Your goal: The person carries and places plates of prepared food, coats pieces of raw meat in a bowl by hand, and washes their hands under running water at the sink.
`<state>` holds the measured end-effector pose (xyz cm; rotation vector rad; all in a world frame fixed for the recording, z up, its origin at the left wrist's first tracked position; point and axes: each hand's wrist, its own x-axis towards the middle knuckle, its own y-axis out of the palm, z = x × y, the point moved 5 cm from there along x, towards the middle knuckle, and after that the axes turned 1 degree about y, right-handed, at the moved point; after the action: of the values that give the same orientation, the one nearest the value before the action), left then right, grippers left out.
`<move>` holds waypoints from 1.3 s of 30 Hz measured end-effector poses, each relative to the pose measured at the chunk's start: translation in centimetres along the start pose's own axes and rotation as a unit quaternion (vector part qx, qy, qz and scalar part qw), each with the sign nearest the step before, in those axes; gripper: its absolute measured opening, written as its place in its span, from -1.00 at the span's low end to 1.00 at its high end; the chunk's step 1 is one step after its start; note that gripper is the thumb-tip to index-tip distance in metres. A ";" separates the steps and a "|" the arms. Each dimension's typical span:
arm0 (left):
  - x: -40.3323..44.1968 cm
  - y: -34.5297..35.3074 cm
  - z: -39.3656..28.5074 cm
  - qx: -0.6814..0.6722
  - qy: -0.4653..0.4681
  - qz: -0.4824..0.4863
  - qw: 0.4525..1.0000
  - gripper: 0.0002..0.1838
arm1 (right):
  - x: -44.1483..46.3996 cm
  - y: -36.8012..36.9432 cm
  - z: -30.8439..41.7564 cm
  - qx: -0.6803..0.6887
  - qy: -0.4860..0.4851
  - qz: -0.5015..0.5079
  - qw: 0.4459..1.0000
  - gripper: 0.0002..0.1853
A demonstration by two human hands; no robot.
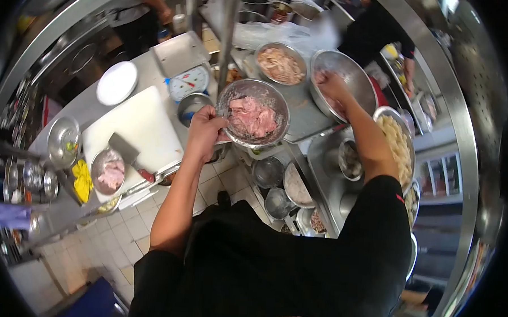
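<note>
My left hand grips the rim of a metal bowl, its fingers closed on the left edge. Pink raw meat lies inside that bowl. My right hand reaches down into a larger metal bowl at the right, where more pink meat shows under it; its fingertips are hidden by the hand and the meat, so I cannot make out whether it holds any. Between and behind the two bowls stands a bowl of pale meat strips.
At the left, a cleaver lies on a white cutting board, beside a small bowl of meat and a yellow cloth. A dial scale stands behind. Two other people are partly visible across the counters. A metal post rises near the held bowl.
</note>
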<state>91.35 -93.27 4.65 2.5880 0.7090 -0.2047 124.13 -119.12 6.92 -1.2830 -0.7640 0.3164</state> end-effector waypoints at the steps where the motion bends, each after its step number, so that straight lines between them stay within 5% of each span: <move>1: -0.6 -0.8 -0.8 -0.011 0.003 -0.019 1.000 -0.86 | 0.9 1.2 -0.5 -0.004 0.034 0.050 0.998 -0.73; 6: -0.8 -7.7 -4.9 -0.022 0.082 -0.142 0.986 -0.86 | 2.0 0.2 0.0 0.045 0.004 0.091 0.995 -0.67; 8: 2.0 -11.4 -5.9 0.017 0.112 -0.187 0.976 -0.85 | 2.2 -0.7 -1.3 0.122 0.126 0.149 0.973 -0.72; 11: 6.7 -13.6 -8.6 0.041 0.159 -0.224 0.961 -0.81 | 2.0 -1.7 -3.0 0.020 0.028 0.014 0.999 -0.80; 14: 11.2 -14.7 -9.0 0.038 0.178 -0.230 0.956 -0.81 | 0.8 -1.0 -4.5 0.101 0.186 0.200 0.957 -0.84; 20: 14.0 -16.6 -7.3 -0.003 0.141 -0.219 0.965 -0.81 | -1.0 -1.5 -4.2 0.137 0.081 0.157 0.975 -0.81; 29: 12.8 -16.8 -6.9 -0.004 0.110 -0.204 0.973 -0.73 | -1.5 -4.5 -3.2 0.362 0.196 0.194 0.891 -0.80; 32: 12.6 -16.8 -6.7 -0.012 0.113 -0.206 0.972 -0.70 | -1.5 -4.1 -3.4 0.325 0.183 0.219 0.902 -0.84; 35: 12.0 -16.1 -7.0 0.010 0.105 -0.210 0.972 -0.62 | -1.2 -2.8 -4.3 0.281 0.116 0.214 0.928 -0.78; 38: 12.8 -15.7 -6.5 0.030 0.101 -0.218 0.970 -0.68 | -0.5 -1.3 -6.8 -0.054 -0.023 0.228 0.972 -0.73; 39: 15.3 -16.7 -5.3 0.016 0.102 -0.142 0.984 -0.76 | -0.9 -2.6 -5.7 -0.074 -0.222 0.137 0.962 -0.72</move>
<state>95.99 -71.17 -0.89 2.5517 1.1599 -0.0381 126.77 -124.65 8.62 -1.4843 -1.0025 0.8047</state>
